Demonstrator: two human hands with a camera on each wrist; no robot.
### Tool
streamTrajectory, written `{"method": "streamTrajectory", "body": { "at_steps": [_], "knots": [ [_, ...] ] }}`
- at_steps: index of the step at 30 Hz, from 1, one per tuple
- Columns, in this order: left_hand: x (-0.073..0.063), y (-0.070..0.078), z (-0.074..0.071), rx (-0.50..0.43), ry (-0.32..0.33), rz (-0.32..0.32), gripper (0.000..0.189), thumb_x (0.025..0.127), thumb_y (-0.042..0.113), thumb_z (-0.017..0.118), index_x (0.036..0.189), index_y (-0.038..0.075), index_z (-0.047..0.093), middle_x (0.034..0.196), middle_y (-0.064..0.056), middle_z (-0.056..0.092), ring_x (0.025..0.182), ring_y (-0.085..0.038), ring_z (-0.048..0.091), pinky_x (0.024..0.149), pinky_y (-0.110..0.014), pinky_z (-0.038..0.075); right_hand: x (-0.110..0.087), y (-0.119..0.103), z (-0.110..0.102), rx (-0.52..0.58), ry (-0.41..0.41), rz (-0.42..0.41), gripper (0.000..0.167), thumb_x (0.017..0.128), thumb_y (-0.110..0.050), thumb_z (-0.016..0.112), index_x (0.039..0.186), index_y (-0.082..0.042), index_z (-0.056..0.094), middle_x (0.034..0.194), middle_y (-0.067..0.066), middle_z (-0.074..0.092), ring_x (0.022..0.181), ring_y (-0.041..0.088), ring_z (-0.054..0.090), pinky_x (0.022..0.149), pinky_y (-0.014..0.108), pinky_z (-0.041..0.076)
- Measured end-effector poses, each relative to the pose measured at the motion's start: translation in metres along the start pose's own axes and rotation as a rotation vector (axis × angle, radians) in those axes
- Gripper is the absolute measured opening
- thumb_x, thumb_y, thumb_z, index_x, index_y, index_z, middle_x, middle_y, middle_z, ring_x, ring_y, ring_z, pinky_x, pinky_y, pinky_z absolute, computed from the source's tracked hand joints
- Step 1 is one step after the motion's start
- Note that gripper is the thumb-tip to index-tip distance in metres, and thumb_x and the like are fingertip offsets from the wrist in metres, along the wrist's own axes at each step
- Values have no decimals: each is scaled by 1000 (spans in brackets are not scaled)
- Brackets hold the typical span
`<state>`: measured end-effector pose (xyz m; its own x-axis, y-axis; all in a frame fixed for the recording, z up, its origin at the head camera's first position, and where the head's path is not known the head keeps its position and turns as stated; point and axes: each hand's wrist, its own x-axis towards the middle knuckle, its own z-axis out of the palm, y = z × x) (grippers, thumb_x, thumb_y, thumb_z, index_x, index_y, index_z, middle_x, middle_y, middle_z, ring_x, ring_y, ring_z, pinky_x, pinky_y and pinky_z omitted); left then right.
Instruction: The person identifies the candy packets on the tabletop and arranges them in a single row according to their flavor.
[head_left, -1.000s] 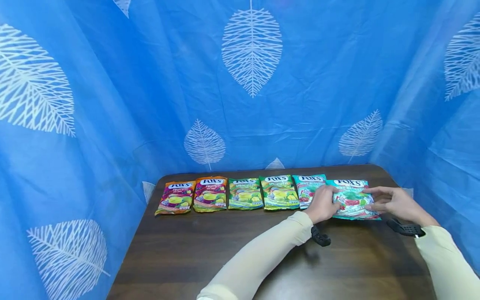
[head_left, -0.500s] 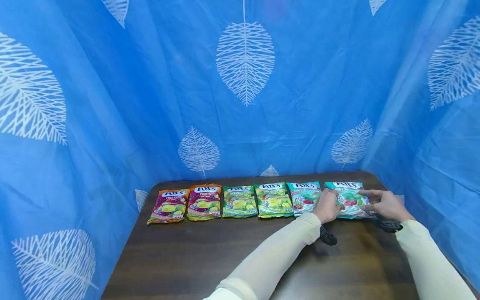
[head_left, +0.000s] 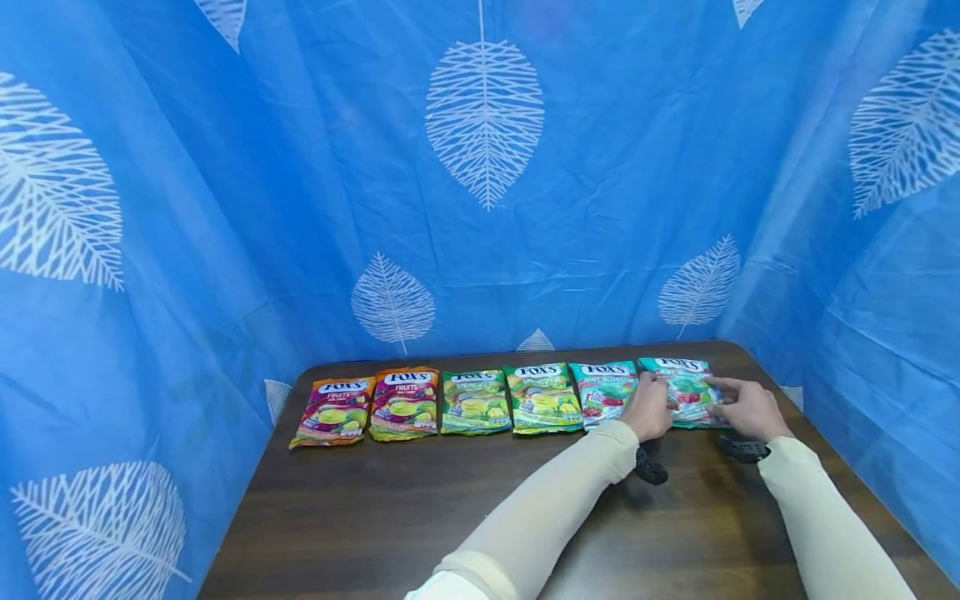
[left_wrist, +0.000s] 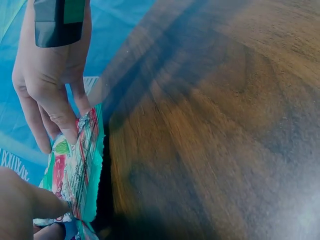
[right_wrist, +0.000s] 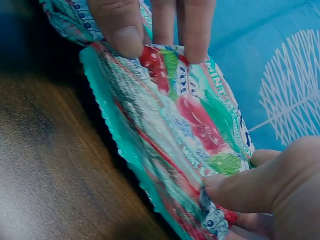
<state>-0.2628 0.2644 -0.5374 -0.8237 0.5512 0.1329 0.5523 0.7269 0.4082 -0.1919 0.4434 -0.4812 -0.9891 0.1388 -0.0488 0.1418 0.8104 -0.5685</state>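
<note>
A teal Fox's mint candy bag (head_left: 686, 385) lies at the right end of a row of candy bags. My left hand (head_left: 648, 408) pinches its left edge, and my right hand (head_left: 752, 410) grips the right edge between thumb and fingers. In the right wrist view, the right thumb (right_wrist: 240, 192) presses on the wrapper's face while fingers reach beneath. The left wrist view has the bag (left_wrist: 75, 170) side-on, with a hand at either end. Just left of it sits a matching mint bag (head_left: 606, 387), partly covered by my left hand.
Farther left in the row are two green bags, one (head_left: 545, 400) beside the other (head_left: 476, 404), then two orange-and-purple fruit bags, the nearer (head_left: 405, 406) and the end one (head_left: 333, 414). A blue leaf-print curtain (head_left: 585, 208) rises behind the brown wooden table (head_left: 390, 517).
The mint bag between my hands has shifted left, closing the gap to its twin. My right hand has come left with it. The head view has tilted and turned slightly.
</note>
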Motion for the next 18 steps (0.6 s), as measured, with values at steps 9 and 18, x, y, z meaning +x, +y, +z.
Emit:
{"method": "streamTrajectory", "body": {
  "at_steps": [9,18],
  "knots": [
    [-31,5,-51,-73,-7,3,29,104,23,75,131,13,72,138,-1,61,114,-6,63,89,-21,56,-4,-2,5,14,54,-49,57,105,-12,72,147,20,51,133,46,61,118,62,63,89,67,58],
    [-89,-24,-109,-63,-12,24,45,118,37,48,159,23,56,164,-10,48,152,-27,45,114,-41,50,-18,-54,23,-12,159,-207,75,112,-42,61,161,11,41,166,38,32,140,67,42,107,80,39]
  ]
}}
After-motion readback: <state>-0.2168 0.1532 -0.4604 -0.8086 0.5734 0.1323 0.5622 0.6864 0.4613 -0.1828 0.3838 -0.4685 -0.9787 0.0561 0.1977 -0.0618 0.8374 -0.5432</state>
